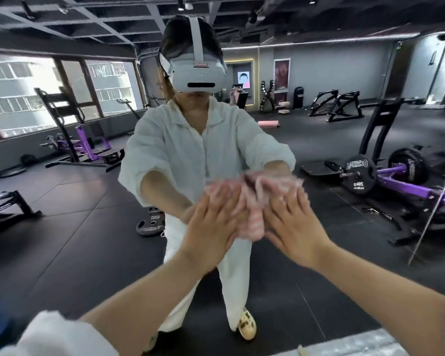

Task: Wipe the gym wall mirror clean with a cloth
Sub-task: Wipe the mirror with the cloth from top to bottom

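Cloth (252, 222), soft, light and bunched, sits against the mirror (62, 227) between both flat palms: left hand (211, 227) and right hand (293, 224), fingers straight, pressing. Best spread flat under the palms; it looks prone to bunching.

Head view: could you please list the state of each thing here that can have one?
cloth: bunched, blurred, pressed against the glass between both hands.
left hand: fingers straight, flat on the cloth.
right hand: fingers straight, flat on the cloth's other side.
mirror: upright, reflecting the gym; smears not discernible.
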A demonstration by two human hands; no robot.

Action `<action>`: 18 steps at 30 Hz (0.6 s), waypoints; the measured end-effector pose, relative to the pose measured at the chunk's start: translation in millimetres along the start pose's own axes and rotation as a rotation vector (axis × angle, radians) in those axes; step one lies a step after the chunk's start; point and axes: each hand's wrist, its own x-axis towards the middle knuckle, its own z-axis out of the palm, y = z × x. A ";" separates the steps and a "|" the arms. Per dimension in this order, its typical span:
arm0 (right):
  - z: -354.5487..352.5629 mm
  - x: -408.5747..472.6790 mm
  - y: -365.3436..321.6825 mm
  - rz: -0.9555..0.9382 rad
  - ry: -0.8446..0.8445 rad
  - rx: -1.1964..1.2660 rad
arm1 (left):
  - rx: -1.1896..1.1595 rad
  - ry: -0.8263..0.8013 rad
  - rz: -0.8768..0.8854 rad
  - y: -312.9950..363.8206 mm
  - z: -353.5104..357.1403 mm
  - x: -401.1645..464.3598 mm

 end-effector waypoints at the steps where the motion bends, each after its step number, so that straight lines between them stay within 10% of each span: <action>1: 11.1 -25.9 -5.3 -0.077 -0.074 -0.008 | -0.005 -0.044 0.056 17.7 7.9 -17.2; 6: 26.3 -86.5 -5.1 -0.258 -0.169 0.099 | -0.049 -0.237 0.115 65.7 16.0 -52.4; 18: -17.3 4.4 124.7 0.227 0.098 0.148 | -0.047 0.153 -0.138 35.2 -19.5 134.0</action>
